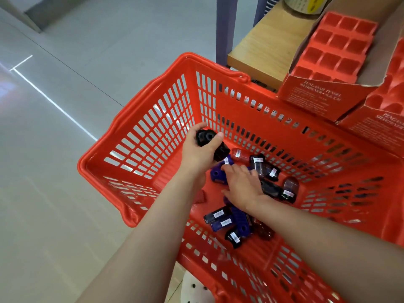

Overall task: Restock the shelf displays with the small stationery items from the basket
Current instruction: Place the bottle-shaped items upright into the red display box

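A red plastic basket [140,136] fills the middle of the head view. Several small pencil sharpeners lie on its floor, black, purple and dark red, each with a white label. My left hand [199,152] is closed around two black sharpeners [205,136] above the basket's left side. My right hand [242,184] reaches down among the loose pieces with fingers spread over a purple sharpener [216,174]; whether it grips anything is hidden. Two red display boxes stand at the right, one [336,51] with empty square slots, another [391,99] beside it.
The boxes rest on a wooden shelf [262,47] with purple uprights behind it. A roll of tape [303,3] sits at the shelf's back. Grey tiled floor [65,149] stretches to the left. A white perforated shoe [194,289] shows under the basket.
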